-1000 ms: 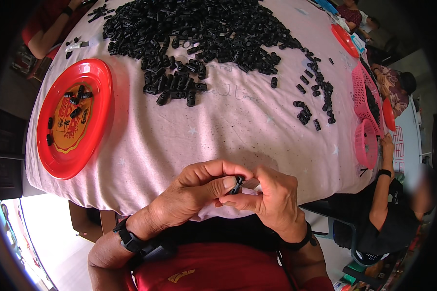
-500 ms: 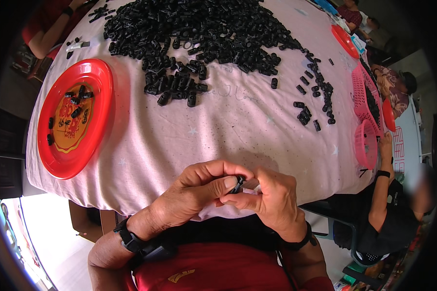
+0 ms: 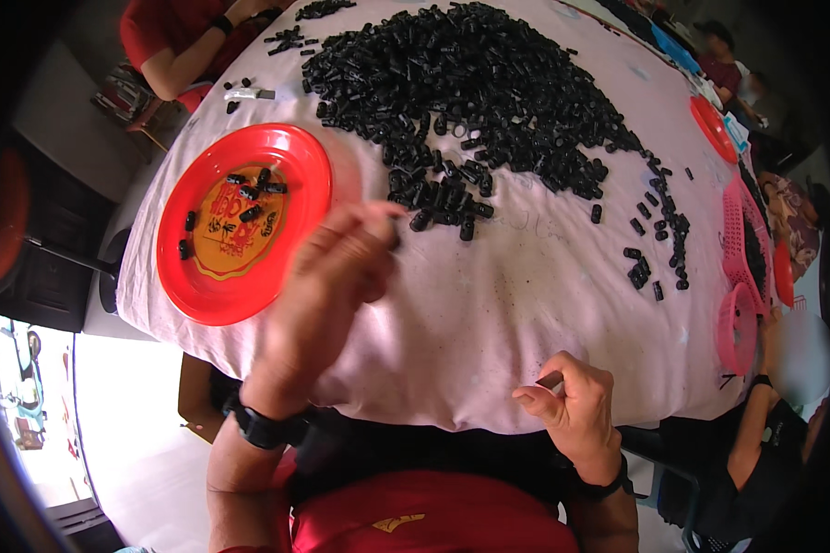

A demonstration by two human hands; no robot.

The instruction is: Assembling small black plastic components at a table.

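Note:
Smeared by motion, my left hand [image 3: 337, 267] is raised over the cloth between the red plate and the black pile. Its fingers are closed around what looks like a small black plastic piece [image 3: 396, 232], dark and blurred at the fingertips. Near the table's front edge, my right hand [image 3: 581, 410] pinches a thin flat piece like a short blade [image 3: 551, 379] between thumb and bent forefinger. The large heap of small black cylindrical plastic pieces [image 3: 470, 88] lies beyond my hands. Several similar black pieces rest in the red plate [image 3: 180, 276] at the left.
A pink cloth [image 3: 489, 323] covers the table. A loose line of black pieces [image 3: 678, 230] trails down on the right. Pink baskets [image 3: 736, 336] and another red plate [image 3: 710, 129] line the right edge. Co-workers sit at the far left [image 3: 171, 55] and right [image 3: 756, 442].
My hands have parted. The left has moved forward and left, away from the right, which keeps the flat piece near the front edge. The view has shifted, so the table appears further right.

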